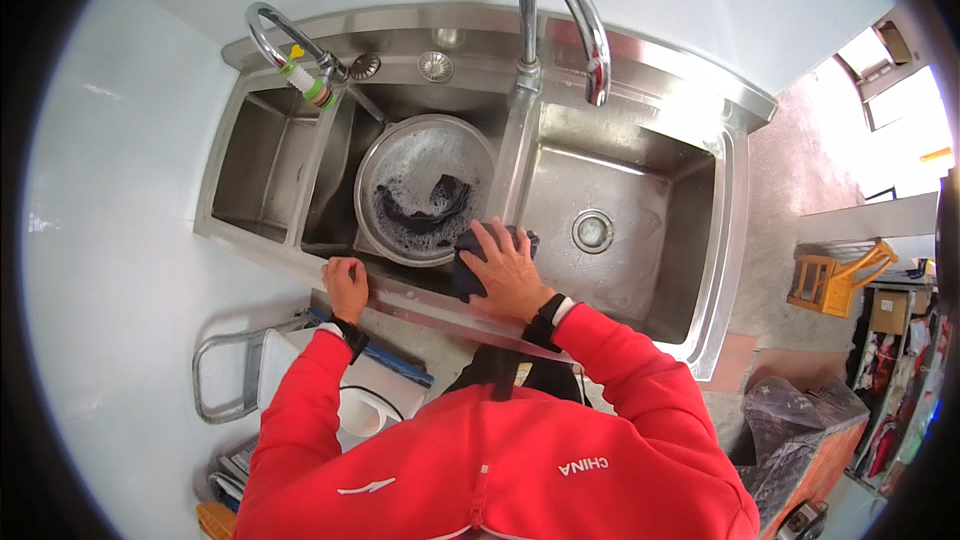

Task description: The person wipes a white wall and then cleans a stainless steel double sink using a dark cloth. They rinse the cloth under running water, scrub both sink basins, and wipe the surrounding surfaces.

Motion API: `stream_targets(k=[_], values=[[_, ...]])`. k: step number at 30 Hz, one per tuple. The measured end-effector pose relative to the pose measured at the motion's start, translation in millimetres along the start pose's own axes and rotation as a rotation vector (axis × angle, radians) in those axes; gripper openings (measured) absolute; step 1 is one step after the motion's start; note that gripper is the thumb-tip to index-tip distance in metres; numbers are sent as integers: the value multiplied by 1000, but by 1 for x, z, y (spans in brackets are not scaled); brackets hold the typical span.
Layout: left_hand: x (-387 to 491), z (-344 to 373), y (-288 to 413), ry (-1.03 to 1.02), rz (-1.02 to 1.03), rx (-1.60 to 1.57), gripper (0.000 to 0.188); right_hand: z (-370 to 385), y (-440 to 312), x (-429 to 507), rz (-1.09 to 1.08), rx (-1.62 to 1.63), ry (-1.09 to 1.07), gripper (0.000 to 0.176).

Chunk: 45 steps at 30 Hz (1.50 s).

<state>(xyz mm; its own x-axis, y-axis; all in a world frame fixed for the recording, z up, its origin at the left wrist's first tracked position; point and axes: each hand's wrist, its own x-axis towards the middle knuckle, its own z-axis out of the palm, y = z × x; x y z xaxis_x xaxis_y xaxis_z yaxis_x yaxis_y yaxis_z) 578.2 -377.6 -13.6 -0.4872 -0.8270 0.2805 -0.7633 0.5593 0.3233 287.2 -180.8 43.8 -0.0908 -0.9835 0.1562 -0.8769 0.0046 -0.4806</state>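
Beneath my right hand (510, 270) lies a bunched dark cloth (466, 270), on the divider and front rim between the middle and right basins. The fingers are spread over it, pressing it from above. My left hand (346, 289) rests at the front rim of the sink to the left, fingers curled; whether anything is in it cannot be made out. A round metal basin (363, 221) of sudsy water stands in the middle compartment, with another dark cloth (424, 219) partly under the water.
The stainless steel sink's right basin (622, 195) has a drain and water drops. A tall chrome faucet (598, 45) stands behind the divider; a second faucet (281, 52) with a green and white nozzle is at left. Below left is a white mug (360, 414); a wooden chair (825, 285) stands far right.
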Motion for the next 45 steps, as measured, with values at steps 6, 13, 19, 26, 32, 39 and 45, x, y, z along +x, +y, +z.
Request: stream_targets(k=[6,13,19,26,32,39,45], values=[[-8,7,21,41,-48,9,19,29,53,48,52,76,334,46],[-3,5,25,-13,-36,94,14,16,133,121,223,-39,564,47],[-3,10,22,26,-16,103,7,21,167,133,334,133,750,43],[-4,10,20,46,46,132,4,-55,224,78,676,50,668,38],[-5,14,19,23,56,173,6,-179,318,-57,948,-167,841,60],[-2,12,22,-28,24,200,6,-111,366,-23,1097,-653,769,46],[-3,11,24,-23,-3,182,6,-54,310,75,763,-458,908,41]])
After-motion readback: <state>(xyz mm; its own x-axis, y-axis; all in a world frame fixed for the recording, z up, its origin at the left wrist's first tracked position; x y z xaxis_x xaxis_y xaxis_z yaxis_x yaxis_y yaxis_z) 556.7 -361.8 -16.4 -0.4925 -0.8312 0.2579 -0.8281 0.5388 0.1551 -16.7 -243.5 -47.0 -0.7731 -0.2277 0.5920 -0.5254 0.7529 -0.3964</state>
